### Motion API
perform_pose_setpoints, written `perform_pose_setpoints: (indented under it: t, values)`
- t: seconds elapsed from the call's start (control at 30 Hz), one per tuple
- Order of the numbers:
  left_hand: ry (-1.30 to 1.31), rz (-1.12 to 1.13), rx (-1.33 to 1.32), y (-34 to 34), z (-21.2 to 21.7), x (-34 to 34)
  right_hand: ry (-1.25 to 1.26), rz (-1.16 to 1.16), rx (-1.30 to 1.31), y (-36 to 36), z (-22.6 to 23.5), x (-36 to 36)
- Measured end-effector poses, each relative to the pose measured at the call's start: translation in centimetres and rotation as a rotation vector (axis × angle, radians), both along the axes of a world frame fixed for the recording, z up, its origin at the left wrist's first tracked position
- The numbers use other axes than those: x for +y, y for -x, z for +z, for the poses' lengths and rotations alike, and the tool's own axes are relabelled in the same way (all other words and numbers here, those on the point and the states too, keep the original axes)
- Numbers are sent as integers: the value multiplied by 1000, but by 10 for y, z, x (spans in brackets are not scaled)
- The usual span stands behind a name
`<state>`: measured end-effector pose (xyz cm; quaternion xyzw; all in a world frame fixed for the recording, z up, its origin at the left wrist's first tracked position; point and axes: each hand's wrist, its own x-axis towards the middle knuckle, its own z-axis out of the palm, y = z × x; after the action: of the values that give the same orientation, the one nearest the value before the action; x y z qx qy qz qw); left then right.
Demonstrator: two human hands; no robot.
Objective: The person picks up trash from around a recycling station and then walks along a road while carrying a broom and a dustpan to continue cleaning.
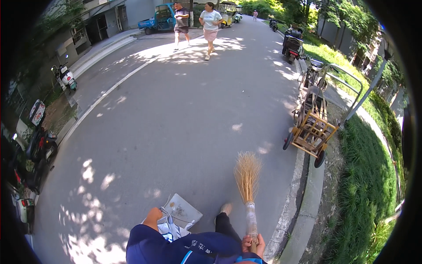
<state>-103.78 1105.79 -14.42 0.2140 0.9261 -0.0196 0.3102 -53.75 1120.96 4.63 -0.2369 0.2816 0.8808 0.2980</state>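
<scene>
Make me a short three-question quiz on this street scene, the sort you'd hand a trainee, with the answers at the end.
1. Which hand holds the straw broom?
2. True or false: the yellow-framed cart stands at the right-hand side of the road.
3. Which of these is beside the left hand? A) a red bucket; B) a flat grey pan; C) a coiled garden hose.

Key:
1. The right hand, gripping its handle.
2. True.
3. B.
</scene>
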Motion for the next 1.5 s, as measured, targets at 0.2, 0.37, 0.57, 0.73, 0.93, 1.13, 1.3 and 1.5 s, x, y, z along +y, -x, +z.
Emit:
perform_pose_setpoints:
  t: [0.2,0.37,0.57,0.73,0.93,1.13,1.3,1.5]
  values:
    - [-58,-24,176,33,16,149,-84,53,-36,43,25,190]
    - [21,185,75,63,57,234,-176,195,-78,88,46,319]
    - [22,160,86,127,45,369,-211,328,-119,150,11,457]
    - [-55,97,80,171,44,541,-110,195,-214,197,35,584]
    - [-73,-68,-3,212,27,696,-446,363,-598,238,51,740]
    - [-75,-237,36,254,15,861,-261,160,-280,264,9,877]
    - [-168,-175,57,295,18,1018,-266,137,-201,288,-14,1005]
    - [-164,-87,67,351,54,1153,-270,276,-314,330,8,1153]
